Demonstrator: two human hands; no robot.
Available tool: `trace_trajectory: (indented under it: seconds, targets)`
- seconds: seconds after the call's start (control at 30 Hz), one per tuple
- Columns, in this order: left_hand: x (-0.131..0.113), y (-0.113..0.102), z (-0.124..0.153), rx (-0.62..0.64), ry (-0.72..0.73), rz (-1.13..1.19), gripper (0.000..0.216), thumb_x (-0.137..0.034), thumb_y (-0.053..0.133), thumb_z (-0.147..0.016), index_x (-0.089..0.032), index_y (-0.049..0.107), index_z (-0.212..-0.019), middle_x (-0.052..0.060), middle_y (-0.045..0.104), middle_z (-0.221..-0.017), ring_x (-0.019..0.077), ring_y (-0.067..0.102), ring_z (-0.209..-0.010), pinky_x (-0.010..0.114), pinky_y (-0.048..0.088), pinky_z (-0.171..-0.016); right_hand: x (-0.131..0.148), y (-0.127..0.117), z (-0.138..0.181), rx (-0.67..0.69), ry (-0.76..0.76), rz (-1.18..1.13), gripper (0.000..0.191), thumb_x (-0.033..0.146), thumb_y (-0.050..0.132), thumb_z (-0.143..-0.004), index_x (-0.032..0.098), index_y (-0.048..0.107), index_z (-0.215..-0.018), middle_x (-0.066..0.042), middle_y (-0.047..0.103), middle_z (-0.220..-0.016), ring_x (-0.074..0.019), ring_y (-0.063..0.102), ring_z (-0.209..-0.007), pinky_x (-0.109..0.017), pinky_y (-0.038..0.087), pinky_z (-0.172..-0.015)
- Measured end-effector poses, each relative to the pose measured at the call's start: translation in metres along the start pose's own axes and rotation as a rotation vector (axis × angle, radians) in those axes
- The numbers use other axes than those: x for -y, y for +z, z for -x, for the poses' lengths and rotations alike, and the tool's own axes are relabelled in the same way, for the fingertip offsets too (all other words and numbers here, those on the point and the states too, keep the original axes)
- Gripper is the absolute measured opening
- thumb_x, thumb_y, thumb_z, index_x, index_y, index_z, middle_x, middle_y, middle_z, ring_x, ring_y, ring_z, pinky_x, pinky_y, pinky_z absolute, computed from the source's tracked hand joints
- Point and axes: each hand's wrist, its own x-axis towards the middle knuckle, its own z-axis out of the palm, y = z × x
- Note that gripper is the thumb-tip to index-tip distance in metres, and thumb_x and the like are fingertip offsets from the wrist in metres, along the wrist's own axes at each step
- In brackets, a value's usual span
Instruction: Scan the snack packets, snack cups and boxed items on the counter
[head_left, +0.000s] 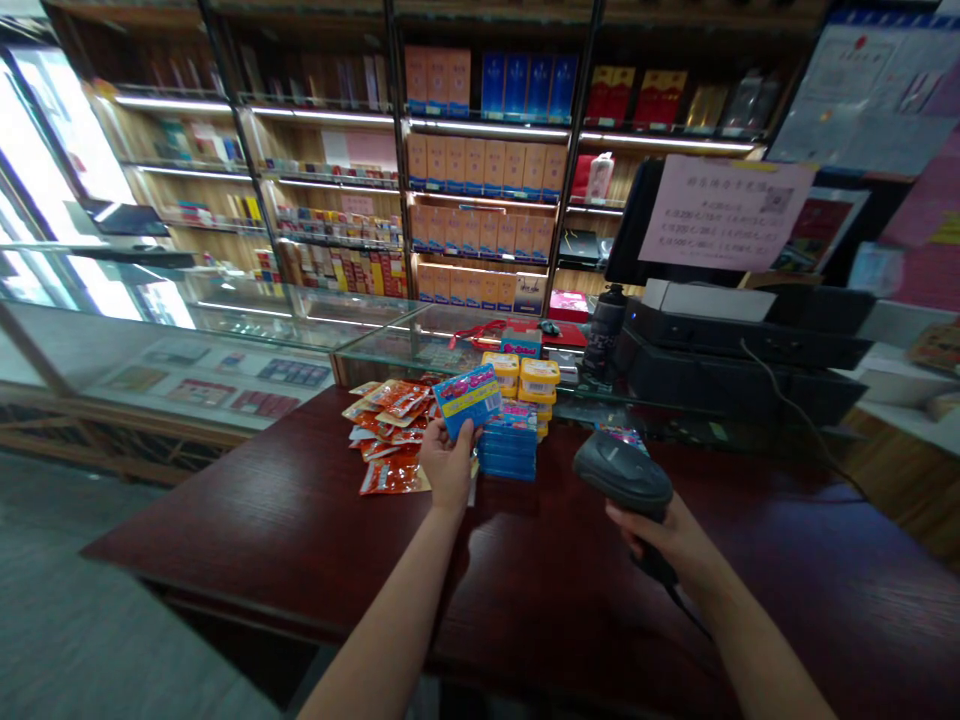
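Between the thumb and fingers of my left hand (448,462) is a flat blue box (469,399) with a yellow band, its barcode side towards me. My right hand (667,540) is wrapped round the handle of a black barcode scanner (622,474), whose head points left towards the box. Beside my left hand stands a stack of similar blue boxes (507,453). Yellow tubs (538,378) are piled behind that stack. Shiny orange snack packets (396,473) lie in a loose heap to the left. Part of a colourful packet (624,436) shows behind the scanner.
The dark wooden counter (247,520) meets a glass display case (217,370) at the back left. On the right are a monitor (634,225) with a paper notice (726,212), a black bottle (604,328) and a trailing cable (799,410). Stocked shelves (480,128) line the wall.
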Motion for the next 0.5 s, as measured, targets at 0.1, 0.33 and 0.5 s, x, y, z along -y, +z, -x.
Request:
trace_trajectory:
  seconds: [0.1,0.33,0.5]
  targets:
    - [-0.003,0.0,0.002,0.021,-0.009,-0.004,0.032,-0.036,0.074,-0.066,-0.016,0.054,-0.082,0.001,0.067,-0.077,0.0141,0.067,-0.068,0.03,0.059,-0.07,0.0,-0.001,0.001,-0.01,-0.002,-0.028,0.034,0.042,0.077,-0.066,0.016,0.058,-0.076,0.007,0.048,-0.045,-0.0072,0.04,-0.039,-0.022,0.031,-0.043]
    - [-0.001,-0.001,0.004,0.044,0.082,-0.062,0.03,-0.038,0.071,-0.07,-0.018,0.053,-0.083,0.0,0.064,-0.079,0.0144,0.065,-0.068,0.031,0.057,-0.069,-0.004,-0.014,-0.008,-0.05,-0.186,0.421,0.029,0.039,0.068,-0.072,0.017,0.065,-0.09,-0.004,0.068,-0.07,-0.0196,0.062,-0.065,-0.028,0.044,-0.059]
    - [-0.003,-0.003,0.012,0.132,0.258,-0.29,0.026,-0.037,0.069,-0.073,-0.02,0.058,-0.09,0.001,0.064,-0.084,0.0161,0.064,-0.076,0.03,0.053,-0.074,-0.027,-0.033,-0.007,-0.145,-0.093,1.209,0.024,0.023,0.058,-0.075,0.02,0.065,-0.098,-0.007,0.072,-0.086,-0.0256,0.067,-0.076,-0.031,0.042,-0.063]
